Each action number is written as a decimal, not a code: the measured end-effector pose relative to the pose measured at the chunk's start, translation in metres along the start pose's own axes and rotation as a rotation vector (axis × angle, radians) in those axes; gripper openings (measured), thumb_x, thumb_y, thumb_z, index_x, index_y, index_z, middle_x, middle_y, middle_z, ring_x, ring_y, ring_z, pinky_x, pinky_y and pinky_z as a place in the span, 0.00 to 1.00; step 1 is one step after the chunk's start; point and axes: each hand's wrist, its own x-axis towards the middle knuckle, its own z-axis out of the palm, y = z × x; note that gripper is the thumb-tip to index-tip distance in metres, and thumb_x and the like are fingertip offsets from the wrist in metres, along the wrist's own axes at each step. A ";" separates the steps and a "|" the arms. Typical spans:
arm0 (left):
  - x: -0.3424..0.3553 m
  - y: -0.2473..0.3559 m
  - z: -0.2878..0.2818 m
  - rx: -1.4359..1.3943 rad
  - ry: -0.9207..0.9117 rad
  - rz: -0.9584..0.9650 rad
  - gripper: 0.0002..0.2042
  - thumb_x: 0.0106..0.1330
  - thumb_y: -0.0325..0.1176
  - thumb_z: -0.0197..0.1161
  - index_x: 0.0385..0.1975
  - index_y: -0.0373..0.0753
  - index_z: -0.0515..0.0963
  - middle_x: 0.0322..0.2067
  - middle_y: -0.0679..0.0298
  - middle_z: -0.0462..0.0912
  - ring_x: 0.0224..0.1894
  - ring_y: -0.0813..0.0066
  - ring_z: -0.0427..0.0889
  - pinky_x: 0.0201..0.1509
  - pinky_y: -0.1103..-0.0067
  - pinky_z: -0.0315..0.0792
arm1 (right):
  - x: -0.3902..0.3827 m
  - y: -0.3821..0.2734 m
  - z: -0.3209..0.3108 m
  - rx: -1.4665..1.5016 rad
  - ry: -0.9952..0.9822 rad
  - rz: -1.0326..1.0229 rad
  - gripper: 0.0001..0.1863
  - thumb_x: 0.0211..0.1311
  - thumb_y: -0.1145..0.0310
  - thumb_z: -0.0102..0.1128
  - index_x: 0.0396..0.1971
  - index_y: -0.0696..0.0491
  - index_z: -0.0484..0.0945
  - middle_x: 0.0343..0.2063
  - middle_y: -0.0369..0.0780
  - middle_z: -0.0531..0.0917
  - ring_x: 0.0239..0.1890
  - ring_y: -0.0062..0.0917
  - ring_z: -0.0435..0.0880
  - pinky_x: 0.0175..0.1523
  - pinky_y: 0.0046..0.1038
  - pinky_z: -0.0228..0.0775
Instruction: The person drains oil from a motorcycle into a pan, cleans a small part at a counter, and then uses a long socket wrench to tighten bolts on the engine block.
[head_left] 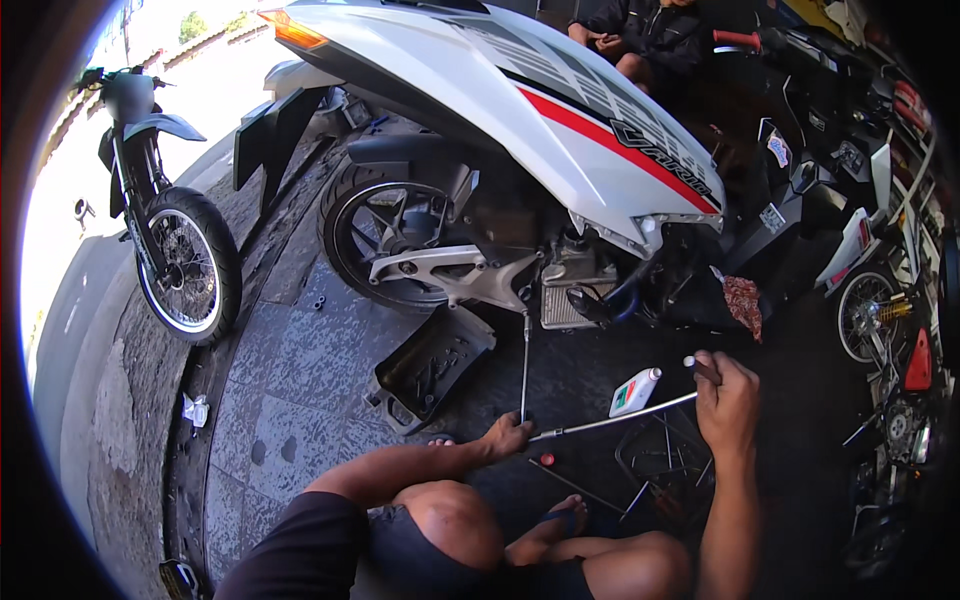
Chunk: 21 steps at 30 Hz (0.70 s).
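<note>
I crouch beside a white scooter (560,100) with a red stripe, its lower side panel off and the engine (575,275) exposed. A long metal L-shaped wrench (610,420) runs from the engine's underside down to the floor, then right. My left hand (505,437) grips it at the bend. My right hand (725,395) is closed around the far end of the handle, with a small white-tipped piece (690,362) sticking out above the fist. A white oil bottle (635,392) stands just behind the handle, between my hands.
A black plastic cover (430,365) lies on the paving by the rear wheel (385,235). A red cap (547,459) and a wire rack with tools (665,465) sit near my knees. Another motorcycle (165,240) stands left; a person (640,30) sits behind; more bikes crowd the right.
</note>
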 end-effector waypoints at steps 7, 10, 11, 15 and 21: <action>-0.003 -0.023 0.010 -0.316 -0.052 -0.091 0.11 0.68 0.41 0.53 0.32 0.39 0.74 0.19 0.69 0.71 0.20 0.80 0.69 0.23 0.79 0.64 | 0.037 -0.101 0.008 -0.170 -0.066 -0.247 0.18 0.59 0.58 0.63 0.16 0.53 0.72 0.17 0.41 0.78 0.20 0.41 0.79 0.24 0.38 0.68; 0.010 -0.034 0.013 -0.405 -0.091 -0.021 0.10 0.70 0.40 0.52 0.35 0.39 0.74 0.20 0.70 0.72 0.21 0.81 0.69 0.24 0.79 0.64 | 0.044 -0.132 0.014 -0.235 -0.111 -0.297 0.18 0.57 0.58 0.65 0.15 0.52 0.71 0.16 0.40 0.76 0.19 0.38 0.80 0.24 0.36 0.68; 0.012 -0.033 0.013 -0.441 -0.114 0.013 0.10 0.70 0.39 0.52 0.36 0.39 0.74 0.20 0.71 0.72 0.21 0.81 0.69 0.24 0.79 0.65 | 0.045 -0.139 0.017 -0.250 -0.132 -0.307 0.18 0.57 0.58 0.65 0.15 0.52 0.71 0.15 0.40 0.76 0.19 0.37 0.80 0.24 0.36 0.68; 0.019 -0.034 -0.001 -0.456 -0.093 0.006 0.11 0.66 0.33 0.51 0.40 0.32 0.76 0.29 0.66 0.79 0.31 0.80 0.75 0.38 0.78 0.71 | 0.057 -0.169 0.031 -0.284 -0.188 -0.381 0.19 0.56 0.57 0.66 0.15 0.52 0.71 0.14 0.40 0.75 0.18 0.36 0.78 0.23 0.35 0.68; 0.009 -0.013 -0.005 -0.515 -0.175 0.010 0.10 0.70 0.34 0.51 0.40 0.35 0.76 0.27 0.67 0.78 0.26 0.82 0.73 0.29 0.81 0.70 | 0.062 -0.199 0.045 -0.376 -0.279 -0.420 0.21 0.57 0.54 0.65 0.14 0.52 0.70 0.15 0.39 0.74 0.17 0.35 0.78 0.23 0.35 0.68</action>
